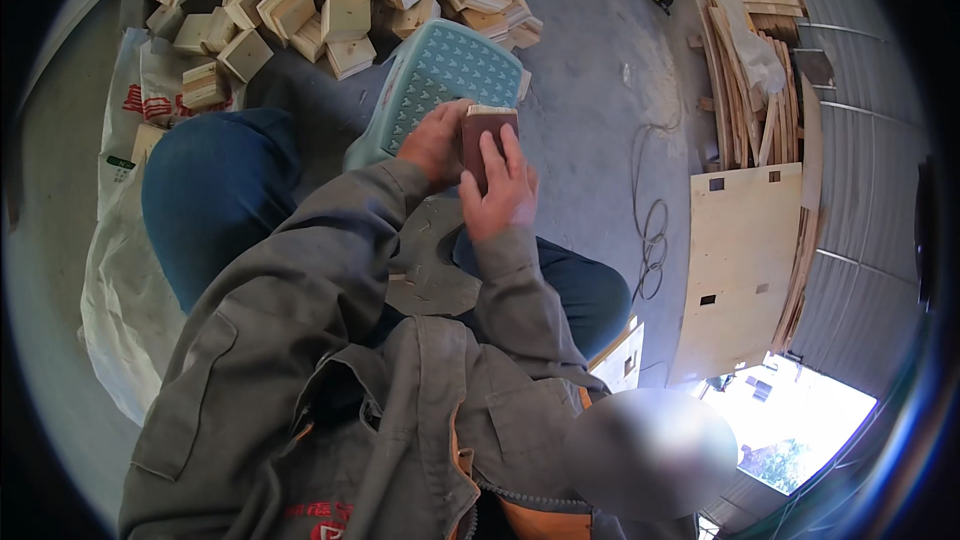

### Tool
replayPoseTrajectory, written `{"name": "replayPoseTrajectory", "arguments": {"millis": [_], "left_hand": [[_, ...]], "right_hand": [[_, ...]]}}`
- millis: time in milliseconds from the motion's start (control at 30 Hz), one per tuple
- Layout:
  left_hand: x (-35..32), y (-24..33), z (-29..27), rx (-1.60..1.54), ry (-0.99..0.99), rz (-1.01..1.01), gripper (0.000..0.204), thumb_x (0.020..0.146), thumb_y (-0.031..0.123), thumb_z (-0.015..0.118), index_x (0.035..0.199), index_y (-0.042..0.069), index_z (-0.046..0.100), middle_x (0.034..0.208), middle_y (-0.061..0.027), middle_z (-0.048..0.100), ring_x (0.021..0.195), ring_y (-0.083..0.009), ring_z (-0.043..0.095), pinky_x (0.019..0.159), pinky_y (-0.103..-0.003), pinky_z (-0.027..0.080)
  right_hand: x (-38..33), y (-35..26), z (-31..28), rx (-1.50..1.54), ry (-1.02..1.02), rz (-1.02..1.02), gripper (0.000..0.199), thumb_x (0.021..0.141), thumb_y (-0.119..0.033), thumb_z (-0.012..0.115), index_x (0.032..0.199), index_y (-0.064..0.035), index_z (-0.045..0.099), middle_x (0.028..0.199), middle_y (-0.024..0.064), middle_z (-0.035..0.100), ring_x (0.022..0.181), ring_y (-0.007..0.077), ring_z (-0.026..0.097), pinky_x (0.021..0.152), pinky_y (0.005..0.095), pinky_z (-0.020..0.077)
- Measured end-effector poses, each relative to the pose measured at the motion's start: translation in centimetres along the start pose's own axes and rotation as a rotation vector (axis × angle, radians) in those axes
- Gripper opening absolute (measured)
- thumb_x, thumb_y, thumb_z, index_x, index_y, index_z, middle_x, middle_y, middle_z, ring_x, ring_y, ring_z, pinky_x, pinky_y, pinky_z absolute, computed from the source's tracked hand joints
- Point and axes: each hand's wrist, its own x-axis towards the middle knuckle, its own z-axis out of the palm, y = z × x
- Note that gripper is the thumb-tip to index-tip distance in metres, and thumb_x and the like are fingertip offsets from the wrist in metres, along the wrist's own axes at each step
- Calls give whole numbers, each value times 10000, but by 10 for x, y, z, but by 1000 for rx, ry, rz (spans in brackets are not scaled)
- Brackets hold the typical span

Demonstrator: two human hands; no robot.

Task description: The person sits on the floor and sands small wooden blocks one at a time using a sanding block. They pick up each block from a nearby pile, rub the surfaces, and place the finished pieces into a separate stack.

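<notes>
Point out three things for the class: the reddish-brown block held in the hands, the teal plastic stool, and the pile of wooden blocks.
reddish-brown block [481, 136], head view, on its upper face.
teal plastic stool [442, 65], head view, on its patterned seat.
pile of wooden blocks [345, 15], head view, on one central block.

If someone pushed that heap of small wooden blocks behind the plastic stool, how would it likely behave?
The wooden blocks lie loose at mixed angles, so a push would probably scatter or slide them rather than move the heap whole. Their flat, squarish faces suggest they won't roll. They look stiff and fairly light singly. Some lie against the teal stool, which might shift too.
</notes>
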Motion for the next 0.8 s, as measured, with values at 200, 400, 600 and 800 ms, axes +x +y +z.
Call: {"name": "replayPoseTrajectory", "arguments": {"millis": [200, 400, 600, 800], "left_hand": [[-1, 13, -7, -15, -34, -49, 959, 689, 202, 950, 1511, 98, 468, 1435, -194, 578, 1364, -415, 558, 1143, -463, 487], [-1, 20, -7, 1, -50, -78, 951, 710, 204, 942, 1522, 103, 457, 1447, -196, 573, 1373, -414, 552, 1148, -462, 482], [-2, 4, -2, 15, 1, -54, 905, 809, 282, 890, 1555, 64, 425, 1486, -234, 554, 1389, -427, 543, 1155, -464, 474], [-2, 9, -1, 15, -20, -34, 880, 805, 321, 899, 1525, 54, 470, 1474, -238, 562, 1378, -425, 554, 1148, -465, 482]], "right_hand": [[91, 11, 17, -37, -59, 148, 596, 883, -242, 750, 1465, -145, 666, 1604, 126, 532, 1328, 397, 567, 1151, 480, 453], [89, 28, 25, -89, -29, 85, 630, 882, -275, 753, 1487, -137, 644, 1611, 140, 522, 1318, 404, 566, 1149, 491, 450], [-8, 1, -3, -29, -44, -7, 639, 875, -202, 765, 1491, -98, 629, 1619, 184, 500, 1314, 424, 559, 1134, 516, 449], [-45, -1, -21, 14, -83, 7, 660, 860, -170, 781, 1496, -93, 624, 1622, 199, 497, 1307, 414, 569, 1112, 497, 460]]}}
